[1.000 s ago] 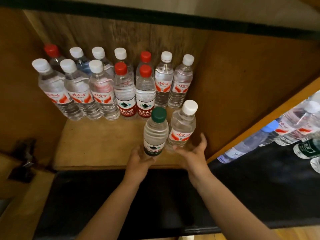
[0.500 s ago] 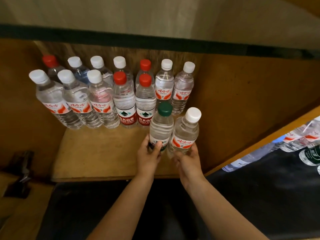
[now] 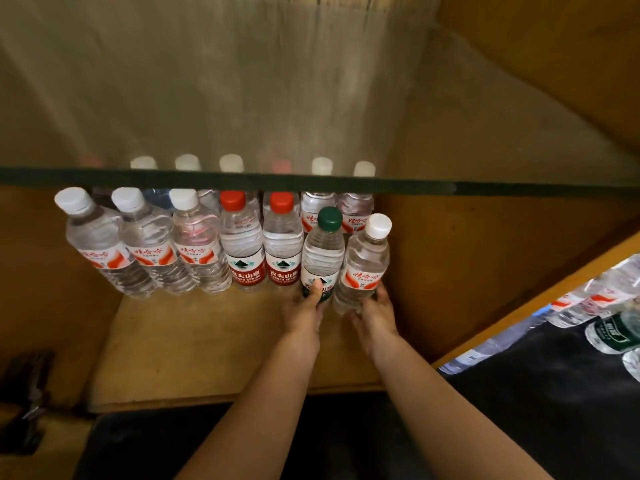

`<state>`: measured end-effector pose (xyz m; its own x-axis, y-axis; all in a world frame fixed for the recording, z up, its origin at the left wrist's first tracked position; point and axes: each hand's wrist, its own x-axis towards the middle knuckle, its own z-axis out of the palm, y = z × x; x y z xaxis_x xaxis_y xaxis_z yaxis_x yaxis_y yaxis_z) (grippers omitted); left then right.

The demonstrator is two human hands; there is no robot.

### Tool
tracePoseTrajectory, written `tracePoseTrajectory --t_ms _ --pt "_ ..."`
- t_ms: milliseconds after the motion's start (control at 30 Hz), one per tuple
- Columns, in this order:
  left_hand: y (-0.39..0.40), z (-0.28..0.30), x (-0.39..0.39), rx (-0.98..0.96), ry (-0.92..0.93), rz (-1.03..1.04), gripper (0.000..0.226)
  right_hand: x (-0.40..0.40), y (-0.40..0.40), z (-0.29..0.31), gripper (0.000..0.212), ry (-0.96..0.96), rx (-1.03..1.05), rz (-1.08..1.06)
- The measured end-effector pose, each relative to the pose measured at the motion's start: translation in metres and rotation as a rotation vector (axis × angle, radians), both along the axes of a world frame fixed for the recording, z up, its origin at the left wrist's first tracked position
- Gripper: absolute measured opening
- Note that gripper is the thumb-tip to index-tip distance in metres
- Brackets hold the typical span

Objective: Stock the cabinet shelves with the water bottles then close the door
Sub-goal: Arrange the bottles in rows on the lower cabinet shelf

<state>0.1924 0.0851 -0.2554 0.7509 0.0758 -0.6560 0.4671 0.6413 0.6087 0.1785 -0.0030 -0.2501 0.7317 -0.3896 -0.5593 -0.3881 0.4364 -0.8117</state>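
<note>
Two rows of water bottles stand on the wooden cabinet shelf (image 3: 180, 351). My left hand (image 3: 304, 311) grips a green-capped bottle (image 3: 323, 251) near its base, thumb across the label. My right hand (image 3: 374, 315) holds a white-capped bottle (image 3: 367, 261) with a red-and-white label, right beside it. Both bottles stand upright at the right end of the front row, next to two red-capped bottles (image 3: 282, 242). A glass shelf with a dark edge (image 3: 221, 180) hides the tops of the back row.
The cabinet's right wall (image 3: 467, 265) rises just beyond the white-capped bottle. More bottles (image 3: 595, 299) lie on a dark surface at the right, past a slanted wooden edge. A dark metal hinge (image 3: 27, 400) sits at the lower left. Bare shelf lies in front of the rows.
Both hands have pushed the green-capped and white-capped bottles back across the shelf into line with the front row. The view has tilted up, showing the glass shelf above.
</note>
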Motion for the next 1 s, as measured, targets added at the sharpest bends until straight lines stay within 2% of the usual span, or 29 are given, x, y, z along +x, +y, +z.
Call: tracePoseTrajectory --t_ms 133,300,367,467,700,867,1000 --pt "-0.008 0.006 0.000 -0.244 0.140 0.070 0.043 0.011 0.000 0.007 0.049 -0.008 0.038 -0.029" --pt "-0.006 0.008 0.013 -0.401 0.116 0.101 0.008 0.016 0.004 0.015 0.041 -0.035 0.176 -0.165" --pt "-0.008 0.008 0.020 -0.389 0.110 0.071 0.009 0.018 0.005 0.016 0.042 -0.050 0.211 -0.168" --pt "-0.010 0.007 0.025 -0.339 0.108 0.011 0.022 0.024 0.003 0.018 0.046 -0.038 0.215 -0.148" --pt "-0.008 0.008 0.033 -0.273 0.144 -0.121 0.022 0.039 0.003 0.019 0.047 -0.013 0.215 -0.175" --pt "-0.004 0.006 0.033 -0.224 0.154 -0.162 0.031 0.041 0.007 0.018 0.050 -0.006 0.112 -0.141" --pt "-0.001 0.007 0.033 -0.207 0.141 -0.175 0.036 0.047 0.009 0.020 0.043 0.011 0.153 -0.205"
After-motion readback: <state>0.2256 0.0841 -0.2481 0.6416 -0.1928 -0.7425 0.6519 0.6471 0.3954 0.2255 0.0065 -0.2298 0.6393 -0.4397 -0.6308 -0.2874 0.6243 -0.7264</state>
